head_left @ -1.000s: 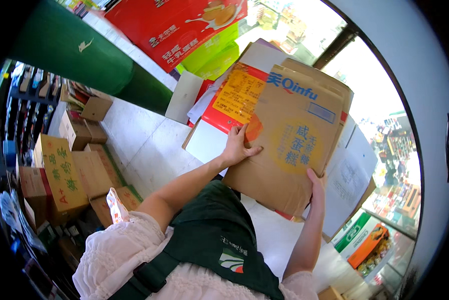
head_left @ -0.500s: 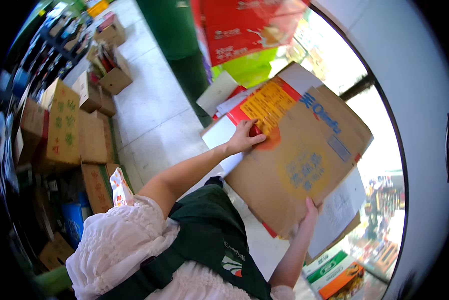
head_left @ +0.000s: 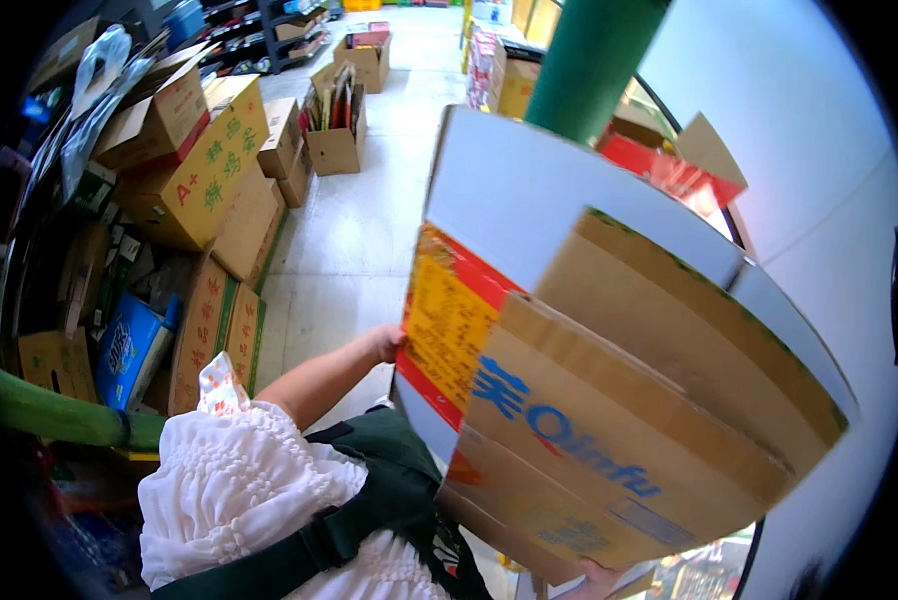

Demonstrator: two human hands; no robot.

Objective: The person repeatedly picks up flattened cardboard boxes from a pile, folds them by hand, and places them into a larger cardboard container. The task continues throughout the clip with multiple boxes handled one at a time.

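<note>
A stack of flattened cardboard boxes is held up in front of me, tilted. On top lies a brown flattened carton point(head_left: 609, 390) with blue printing and several fold lines. Behind it shows a larger sheet point(head_left: 499, 190), white with a red and yellow panel. My left hand point(head_left: 390, 343) is closed around the left edge of that sheet, its fingers partly hidden behind. At the lower edge of the brown carton, my right hand point(head_left: 597, 580) grips from below; only part of it shows, near the bottom of the picture.
Several boxes, including a yellow carton point(head_left: 214, 165), are piled along the left. An open box point(head_left: 337, 145) with thin flat things stands on the pale tiled floor point(head_left: 404, 140). A green pillar point(head_left: 594, 70) rises behind the cardboard. A green rail point(head_left: 69, 412) is at lower left.
The cardboard stack has been raised and tilted, its far end fanning to the right. My left hand has moved from its face to its left edge. The view has swung, showing more of the aisle.
</note>
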